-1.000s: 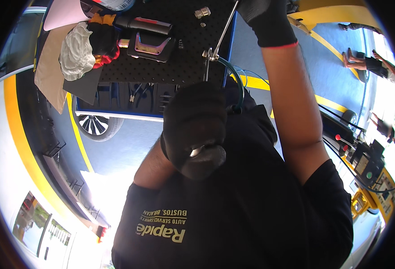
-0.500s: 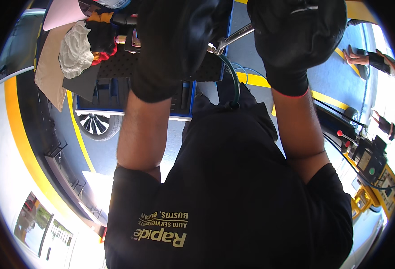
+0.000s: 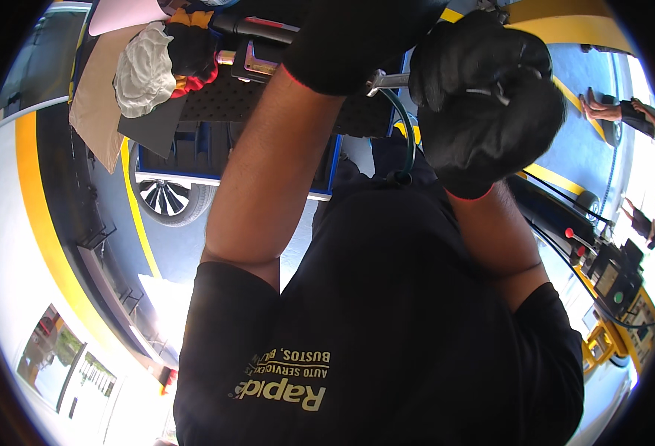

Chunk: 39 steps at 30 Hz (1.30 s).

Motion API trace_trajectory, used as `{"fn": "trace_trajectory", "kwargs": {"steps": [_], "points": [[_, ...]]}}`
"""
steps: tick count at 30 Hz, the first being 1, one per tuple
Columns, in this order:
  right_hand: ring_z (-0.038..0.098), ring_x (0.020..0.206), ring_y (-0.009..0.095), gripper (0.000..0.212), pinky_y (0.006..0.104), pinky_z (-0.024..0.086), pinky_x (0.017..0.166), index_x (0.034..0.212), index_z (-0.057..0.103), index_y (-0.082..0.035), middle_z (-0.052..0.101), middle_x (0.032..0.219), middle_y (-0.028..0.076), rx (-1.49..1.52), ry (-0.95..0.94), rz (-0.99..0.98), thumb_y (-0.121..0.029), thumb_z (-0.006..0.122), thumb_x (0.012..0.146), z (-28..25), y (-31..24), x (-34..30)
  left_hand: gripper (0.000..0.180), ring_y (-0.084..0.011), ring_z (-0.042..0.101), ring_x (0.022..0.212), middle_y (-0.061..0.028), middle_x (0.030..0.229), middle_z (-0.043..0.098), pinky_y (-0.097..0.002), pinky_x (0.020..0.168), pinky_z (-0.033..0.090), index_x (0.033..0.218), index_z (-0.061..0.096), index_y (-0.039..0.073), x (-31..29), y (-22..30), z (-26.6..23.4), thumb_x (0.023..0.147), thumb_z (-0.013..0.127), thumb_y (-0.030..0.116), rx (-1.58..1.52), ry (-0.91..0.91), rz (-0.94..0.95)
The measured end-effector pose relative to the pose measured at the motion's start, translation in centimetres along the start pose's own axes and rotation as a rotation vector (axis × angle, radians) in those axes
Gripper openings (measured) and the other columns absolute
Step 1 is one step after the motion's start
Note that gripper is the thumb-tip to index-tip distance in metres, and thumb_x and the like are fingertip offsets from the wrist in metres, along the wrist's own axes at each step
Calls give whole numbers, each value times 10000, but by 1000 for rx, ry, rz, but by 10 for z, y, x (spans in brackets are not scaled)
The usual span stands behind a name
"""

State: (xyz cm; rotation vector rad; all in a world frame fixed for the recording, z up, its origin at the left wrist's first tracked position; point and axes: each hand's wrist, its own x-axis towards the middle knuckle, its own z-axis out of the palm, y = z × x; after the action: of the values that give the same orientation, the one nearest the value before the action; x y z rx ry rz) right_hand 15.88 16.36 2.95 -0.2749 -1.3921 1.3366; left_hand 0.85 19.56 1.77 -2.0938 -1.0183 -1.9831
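My right hand (image 3: 487, 100), in a black glove, is closed around a metal wrench (image 3: 396, 80). The wrench's jaw end pokes out on the left side of the fist, above a dark green hose (image 3: 406, 126). A small shiny metal piece shows at the front of the same fist; I cannot make out whether it belongs to the wrench. My left hand (image 3: 364, 37), also black-gloved, reaches across to the right at the upper edge, close to the right hand. Its fingers are cut off or hidden there, so their grip does not show.
A tool cart with a black dotted mat (image 3: 219, 104) and blue-edged drawer (image 3: 216, 177) stands ahead. On it lie a white crumpled cloth (image 3: 144, 70), red-black-yellow gloves (image 3: 193, 56) and cardboard (image 3: 101, 104). A wheel (image 3: 167, 199) is beyond; lever controls (image 3: 613, 275) and people are at right.
My left hand has moved right and up, toward the right hand. My right hand has come lower and nearer, still around the wrench, and less of the wrench's shaft shows.
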Motion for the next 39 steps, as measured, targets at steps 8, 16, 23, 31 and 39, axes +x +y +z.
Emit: {"fn": "trace_trajectory", "kwargs": {"steps": [8, 16, 23, 31, 39], "points": [[582, 755, 244, 385, 383, 494, 679, 1080, 606, -61, 597, 944, 120, 100, 26, 52, -436, 596, 993, 16, -9, -34, 380, -445, 636, 846, -293, 966, 643, -482, 706, 498, 1326, 538, -67, 12, -16, 17, 953, 544, 9, 92, -5, 0], [636, 903, 281, 126, 415, 562, 785, 942, 608, -86, 615, 986, 107, -398, -539, 74, -125, 716, 889, -12, -40, -40, 311, -409, 644, 710, -259, 812, 636, -506, 601, 483, 1276, 516, -88, 16, -27, 38, 986, 501, 26, 177, 4, 52], [566, 770, 240, 413, 380, 505, 667, 992, 566, -112, 550, 938, 80, -127, -394, 34, -515, 635, 931, 5, -22, -21, 376, -391, 646, 667, -238, 743, 634, -494, 574, 497, 1278, 500, -133, 21, -31, 28, 946, 546, 37, 300, -81, -29], [542, 713, 236, 404, 370, 483, 628, 964, 579, -97, 542, 889, 87, -144, -395, 53, -500, 583, 946, 5, -23, -19, 414, -363, 649, 654, -214, 707, 639, -463, 573, 521, 1259, 515, -118, 28, -14, 46, 902, 586, 79, 354, -81, -134], [519, 657, 231, 410, 360, 461, 589, 936, 593, -82, 534, 841, 94, 19, -239, 40, -486, 530, 960, 2, -5, -4, 429, -380, 646, 708, -208, 751, 638, -479, 640, 524, 1295, 486, -110, 22, -10, 29, 899, 565, 36, 145, -56, -50]]}}
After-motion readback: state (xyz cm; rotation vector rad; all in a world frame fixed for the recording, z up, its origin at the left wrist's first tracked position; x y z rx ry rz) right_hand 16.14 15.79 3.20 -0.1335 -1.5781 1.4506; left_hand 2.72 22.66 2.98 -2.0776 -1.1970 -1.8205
